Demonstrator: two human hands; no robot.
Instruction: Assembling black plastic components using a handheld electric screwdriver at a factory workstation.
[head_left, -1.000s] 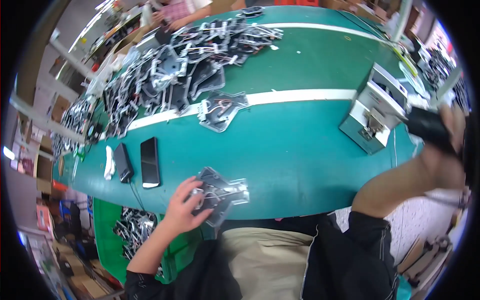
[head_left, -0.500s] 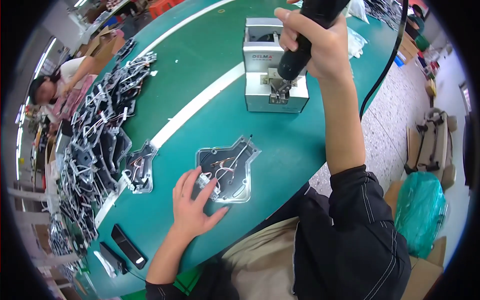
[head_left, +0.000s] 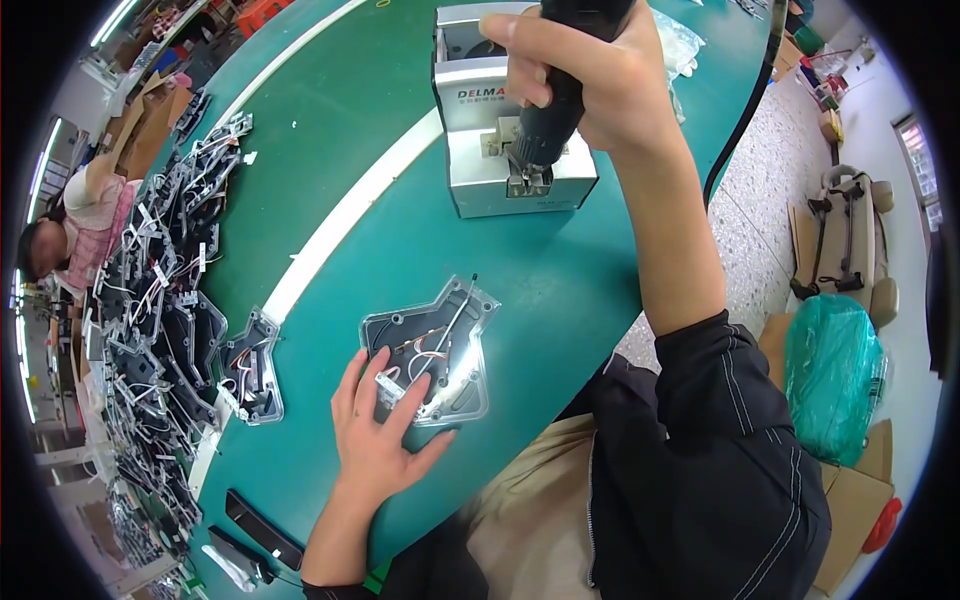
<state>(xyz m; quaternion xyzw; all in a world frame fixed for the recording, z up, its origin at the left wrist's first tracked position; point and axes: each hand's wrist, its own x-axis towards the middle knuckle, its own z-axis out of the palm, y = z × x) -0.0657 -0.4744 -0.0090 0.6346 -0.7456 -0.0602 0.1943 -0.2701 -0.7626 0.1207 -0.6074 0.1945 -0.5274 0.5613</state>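
My right hand (head_left: pixel 625 90) is wrapped round a black power screwdriver (head_left: pixel 552 118), held at a tilt with its nose down at the metal pick-up slot of a white screw feeder (head_left: pixel 478 188). The screwdriver's collar hides the exact tip. Nearer to me lies a grey plastic housing (head_left: pixel 462 350) with a clear rim, loose wires and a thin dark-tipped lead. My left hand (head_left: pixel 372 445) rests with spread fingers on the housing's near left edge. Its fingertips touch around a white connector (head_left: pixel 392 388) there.
A second small wired housing (head_left: pixel 262 370) lies to the left, beside a long heap of similar housings (head_left: pixel 165 330). Two black cases (head_left: pixel 262 528) sit near the front left edge. The screwdriver's black cable (head_left: pixel 745 125) hangs at the right. Another person (head_left: pixel 85 235) sits at the far left.
The whole view has shifted a little. My right hand has brought the screwdriver's nose lower and closer into the feeder's slot. My left hand stays on the housing.
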